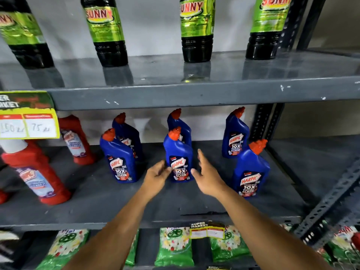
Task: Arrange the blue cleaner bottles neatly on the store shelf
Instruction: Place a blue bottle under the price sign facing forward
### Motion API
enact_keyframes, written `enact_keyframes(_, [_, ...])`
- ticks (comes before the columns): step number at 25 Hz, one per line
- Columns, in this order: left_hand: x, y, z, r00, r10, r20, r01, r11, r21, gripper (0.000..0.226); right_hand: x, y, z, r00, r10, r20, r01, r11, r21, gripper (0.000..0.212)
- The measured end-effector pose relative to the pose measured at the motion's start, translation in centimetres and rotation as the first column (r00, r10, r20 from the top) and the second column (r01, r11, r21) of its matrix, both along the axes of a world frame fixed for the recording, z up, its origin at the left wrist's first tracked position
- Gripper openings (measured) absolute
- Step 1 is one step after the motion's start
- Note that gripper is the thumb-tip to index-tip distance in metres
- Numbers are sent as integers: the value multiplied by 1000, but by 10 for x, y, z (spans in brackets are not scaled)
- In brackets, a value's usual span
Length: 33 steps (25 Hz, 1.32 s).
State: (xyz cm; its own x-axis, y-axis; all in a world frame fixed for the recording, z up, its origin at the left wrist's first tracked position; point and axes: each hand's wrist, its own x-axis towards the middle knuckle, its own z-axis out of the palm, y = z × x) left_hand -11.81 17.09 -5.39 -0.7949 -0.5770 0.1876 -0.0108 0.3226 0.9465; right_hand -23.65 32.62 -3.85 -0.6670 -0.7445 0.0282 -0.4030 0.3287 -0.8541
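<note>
Several blue cleaner bottles with red caps stand upright on the grey middle shelf (97, 201). The front centre bottle (178, 151) stands between my hands. My left hand (156, 177) has its fingertips touching the bottle's lower left side, fingers loosely curled. My right hand (207, 176) is spread open just to its right, not gripping. Another blue bottle (180, 125) stands right behind it. A pair stands to the left, front (118, 158) and back (128, 133). On the right stand a back bottle (234, 133) and a nearer front one (251, 172).
Red cleaner bottles (37, 172) stand at the shelf's left under a yellow price tag (29, 121). Dark bottles with green labels (196, 30) line the upper shelf. Green packets (173, 246) lie on the shelf below. A perforated metal upright (261, 121) bounds the right side.
</note>
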Motion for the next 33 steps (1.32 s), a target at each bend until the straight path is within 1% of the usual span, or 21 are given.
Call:
enact_keyframes(1, [0, 2, -1, 999, -30, -11, 30, 998, -49, 21, -1, -7, 0, 1000, -3, 28, 3, 1000, -23, 71])
enact_keyframes(2, [1, 2, -2, 999, -32, -20, 30, 997, -67, 20, 0, -10, -1, 999, -14, 33, 16, 999, -49, 68])
enact_keyframes(4, [9, 1, -4, 999, -21, -40, 19, 998, -55, 21, 8, -11, -10, 997, -83, -10, 81, 992, -98, 61])
enact_keyframes(6, [18, 6, -10, 997, -49, -53, 47, 998, -40, 22, 17, -3, -23, 983, -174, -61, 164, 976, -145, 55])
enact_keyframes(10, [40, 18, -25, 994, -77, -79, 77, 997, 1, 27, 46, 17, -41, 970, -235, -56, 213, 942, -258, 47])
enact_keyframes(14, [44, 18, -25, 990, -123, -72, 126, 991, 40, 30, 60, 19, -37, 964, -261, -51, 241, 939, -247, 49])
enact_keyframes(16, [48, 17, -27, 994, -101, -47, 103, 993, 52, 34, 70, 20, -37, 937, -342, -71, 313, 913, -261, 50])
enact_keyframes(18, [59, 15, -31, 999, 8, -41, -5, 998, 64, 37, 87, 22, -40, 884, -444, -146, 379, 864, -333, 45])
enact_keyframes(19, [68, 12, -35, 994, 80, -78, -75, 995, 69, 35, 97, 21, -42, 877, -440, -194, 351, 862, -366, 39])
enact_keyframes(20, [80, 6, -37, 977, 164, -134, -156, 985, 67, 31, 106, 19, -44, 893, -385, -234, 284, 884, -371, 32])
enact_keyframes(22, [104, -16, -36, 907, 336, -255, -331, 942, 61, 25, 123, 5, -42, 943, -166, -289, 80, 954, -288, 20])
enact_keyframes(23, [115, -32, -34, 861, 413, -296, -407, 910, 83, 26, 129, -8, -38, 953, -50, -298, -21, 973, -231, 18])
enact_keyframes(24, [122, -52, -31, 825, 477, -303, -464, 878, 117, 29, 132, -25, -32, 957, 33, -290, -94, 976, -199, 20])
enact_keyframes(25, [125, -72, -26, 805, 527, -271, -505, 850, 151, 34, 133, -45, -25, 963, 77, -260, -129, 974, -188, 25])
enact_keyframes(26, [124, -91, -19, 806, 554, -211, -524, 832, 181, 40, 134, -67, -17, 973, 91, -213, -130, 975, -180, 33])
enact_keyframes(28, [111, -119, -4, 845, 527, -89, -484, 825, 293, 47, 126, -110, -2, 991, 88, -102, -99, 990, -101, 53])
enact_keyframes(30, [100, -133, 7, 890, 455, -27, -395, 799, 454, 44, 120, -149, 11, 996, 85, -25, -84, 996, 24, 71])
enact_keyframes(31, [98, -136, 7, 911, 413, -14, -355, 801, 483, 38, 119, -162, 14, 996, 87, -9, -86, 995, 58, 76])
enact_keyframes(33, [100, -137, 3, 940, 341, -19, -301, 853, 428, 37, 121, -178, 11, 998, 55, 2, -56, 997, 62, 78])
